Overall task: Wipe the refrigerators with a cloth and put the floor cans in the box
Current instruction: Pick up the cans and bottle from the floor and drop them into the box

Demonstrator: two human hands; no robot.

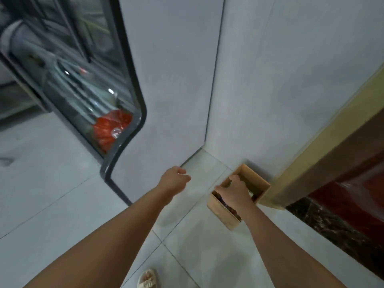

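A small cardboard box (220,210) stands on the tiled floor in the corner, against the wall and a yellow door frame. Dark reddish cans (227,205) lie inside it, mostly hidden by my wrist. My right hand (235,191) is over the box's opening, its fingers curled round a dark can (229,182) of which only a sliver shows. Left of the box, my left hand (175,180) hovers above the floor with loosely curled fingers and holds nothing. The refrigerator (166,100) rises on the left with a grey side panel. No cloth is in view.
The refrigerator's glass door (83,84) has a dark rounded frame, with a red bag (110,127) behind the glass. A yellow door frame (311,154) and a dark red door (357,163) stand on the right. My sandalled foot (148,278) is at the bottom.
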